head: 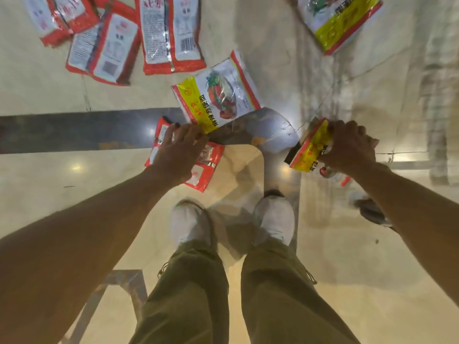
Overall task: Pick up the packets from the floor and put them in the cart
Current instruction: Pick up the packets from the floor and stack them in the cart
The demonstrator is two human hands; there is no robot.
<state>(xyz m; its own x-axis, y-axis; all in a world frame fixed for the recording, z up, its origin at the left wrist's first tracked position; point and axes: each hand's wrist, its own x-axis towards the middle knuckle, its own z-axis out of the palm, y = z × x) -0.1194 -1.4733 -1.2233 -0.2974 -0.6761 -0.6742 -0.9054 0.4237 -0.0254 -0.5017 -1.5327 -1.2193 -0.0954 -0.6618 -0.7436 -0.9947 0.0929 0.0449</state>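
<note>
Hands apart: right hand [347,145] clamps a yellow packet [310,150]; left hand [178,150] covers a red packet [206,167], grip unclear. Other packets [171,33] litter the floor [49,175] across the upper frame, so most work remains.

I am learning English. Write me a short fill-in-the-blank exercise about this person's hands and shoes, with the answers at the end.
1. The right hand grips a packet with a mostly ____ front.
2. The left hand rests on a second packet, which is mostly ____.
3. Both shoes are ____.

Answers: yellow, red, white.
</note>
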